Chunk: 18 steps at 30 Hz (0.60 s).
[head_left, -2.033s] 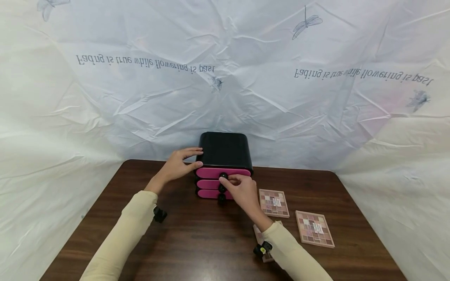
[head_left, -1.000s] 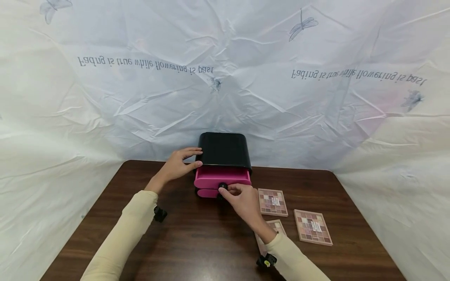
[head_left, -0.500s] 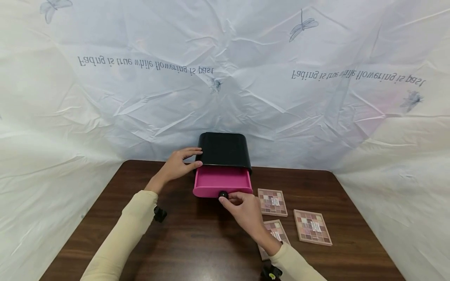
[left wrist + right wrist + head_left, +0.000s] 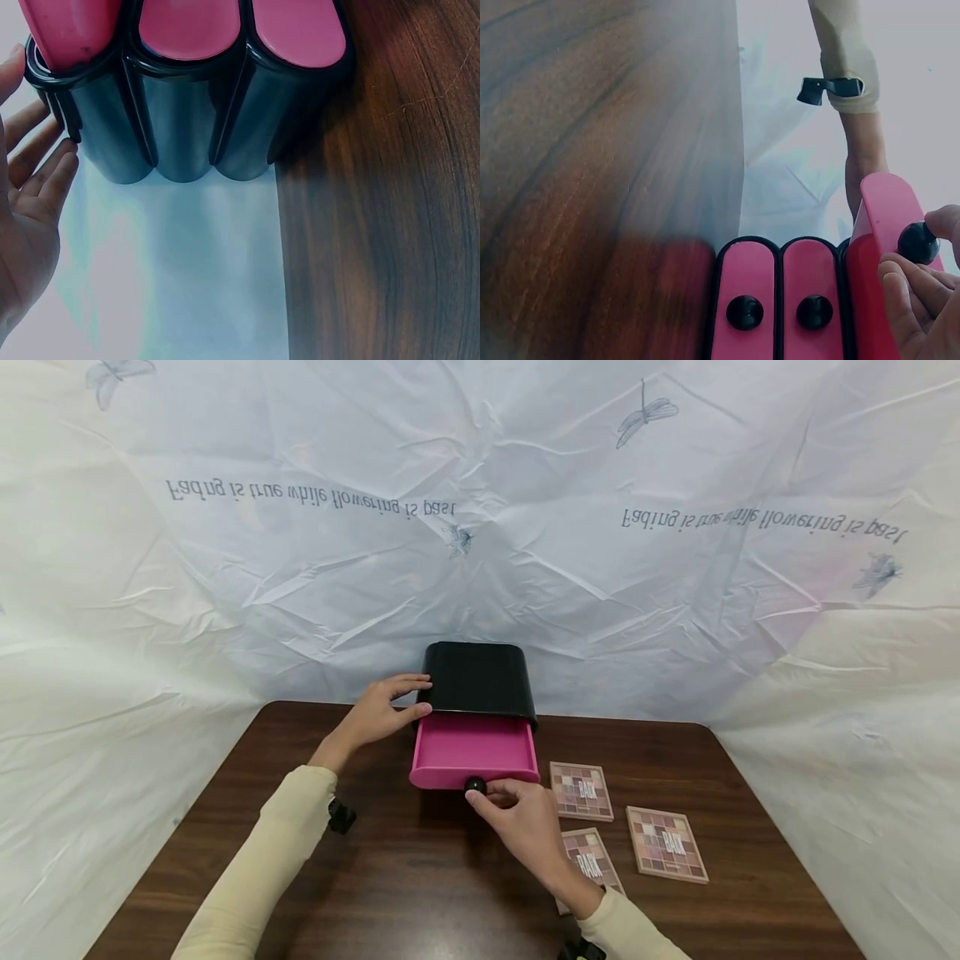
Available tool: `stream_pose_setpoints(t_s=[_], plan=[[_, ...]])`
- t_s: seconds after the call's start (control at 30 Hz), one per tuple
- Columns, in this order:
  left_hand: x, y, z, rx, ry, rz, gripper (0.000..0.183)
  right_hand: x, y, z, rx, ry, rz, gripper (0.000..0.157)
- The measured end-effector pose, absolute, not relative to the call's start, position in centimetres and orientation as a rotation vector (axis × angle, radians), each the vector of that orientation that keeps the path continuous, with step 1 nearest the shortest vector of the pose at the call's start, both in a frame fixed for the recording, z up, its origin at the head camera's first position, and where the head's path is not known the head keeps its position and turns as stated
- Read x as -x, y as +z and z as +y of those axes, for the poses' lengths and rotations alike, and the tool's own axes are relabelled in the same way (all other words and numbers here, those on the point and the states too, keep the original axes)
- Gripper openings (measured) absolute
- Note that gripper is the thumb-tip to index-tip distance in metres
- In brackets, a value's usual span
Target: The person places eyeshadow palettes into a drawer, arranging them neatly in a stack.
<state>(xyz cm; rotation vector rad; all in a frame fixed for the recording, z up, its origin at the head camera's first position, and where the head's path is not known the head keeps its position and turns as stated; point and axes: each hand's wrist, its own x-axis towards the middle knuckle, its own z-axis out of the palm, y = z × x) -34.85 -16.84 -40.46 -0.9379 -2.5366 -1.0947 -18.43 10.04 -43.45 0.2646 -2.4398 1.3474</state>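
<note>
A black drawer unit (image 4: 477, 677) with pink drawers stands at the back of the table. Its top drawer (image 4: 474, 747) is slid well out and shows a bare pink inside. My right hand (image 4: 527, 827) pinches the round black knob (image 4: 476, 785) on that drawer's front between thumb and fingers. Against the unit's upper left side rests my left hand (image 4: 377, 712), thumb and fingers spread. In the right wrist view, the two lower drawers stay pushed in, each with a black knob (image 4: 745, 312).
Three eyeshadow palettes lie on the brown table (image 4: 375, 877) at the right: one back palette (image 4: 582, 791), one far-right palette (image 4: 667, 843), and one near palette (image 4: 591, 860) partly behind my right forearm. A white printed sheet (image 4: 480, 527) hangs behind the table.
My right hand has drawn the top drawer out toward me by its knob, from pushed in to well out. The left hand has stayed on the unit's side.
</note>
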Motion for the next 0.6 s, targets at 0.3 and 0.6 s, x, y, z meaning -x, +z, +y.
stream_pose_setpoints(t_s=[0.3,0.6], plan=[[34.9,-40.6,-16.9,0.94,-1.098,-2.533,0.052,17.2,-43.4,10.2,-0.255,1.352,-2.484,0.025],[34.8,-40.6,-16.9,0.925,-1.104,-2.544,0.053,16.3,-44.0,10.3,-0.252,1.357,-2.498,0.026]])
